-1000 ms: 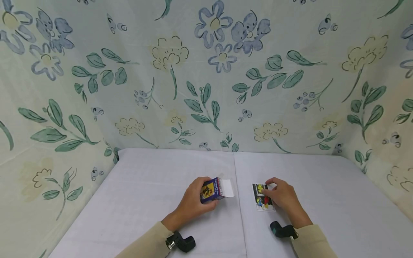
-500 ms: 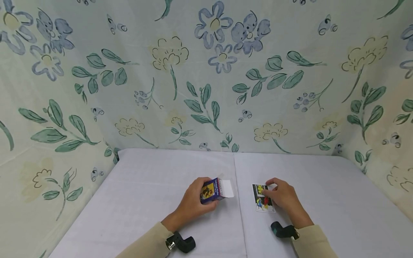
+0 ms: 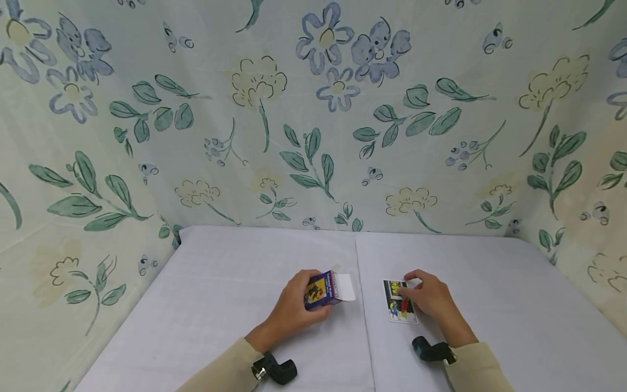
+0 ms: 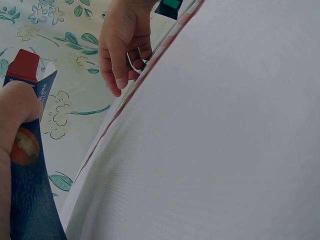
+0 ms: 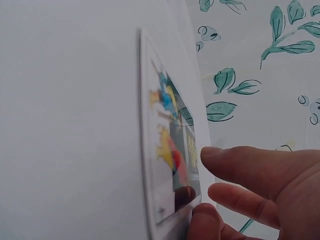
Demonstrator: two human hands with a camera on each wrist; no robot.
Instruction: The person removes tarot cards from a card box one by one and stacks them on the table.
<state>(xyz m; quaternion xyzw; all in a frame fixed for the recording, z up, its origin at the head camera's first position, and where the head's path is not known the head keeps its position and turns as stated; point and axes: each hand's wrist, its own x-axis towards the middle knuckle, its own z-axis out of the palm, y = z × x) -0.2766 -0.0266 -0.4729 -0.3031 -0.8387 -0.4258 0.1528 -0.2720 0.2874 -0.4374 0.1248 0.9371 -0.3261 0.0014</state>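
My left hand (image 3: pixel 294 305) grips a blue tarot card box (image 3: pixel 317 291) with a yellow picture, tilted above the table. Its white flap (image 3: pixel 345 287) stands out open on the right side; the inside is hidden. In the left wrist view the thumb lies across the box (image 4: pixel 27 185). To the right, a tarot card (image 3: pixel 399 307) with a white border and colourful figures lies flat, face up. My right hand (image 3: pixel 431 296) hovers at its right edge, fingers loosely bent. In the right wrist view the thumb (image 5: pixel 235 162) appears just apart from the card (image 5: pixel 172 145); whether a fingertip touches it, I cannot tell.
A white cloth covers the table (image 3: pixel 235 261), with a seam (image 3: pixel 364 326) running between the hands. Floral curtains (image 3: pixel 313 136) close off the back and sides. A black camera mount sits at the left wrist (image 3: pixel 276 367) and another at the right wrist (image 3: pixel 431 349).
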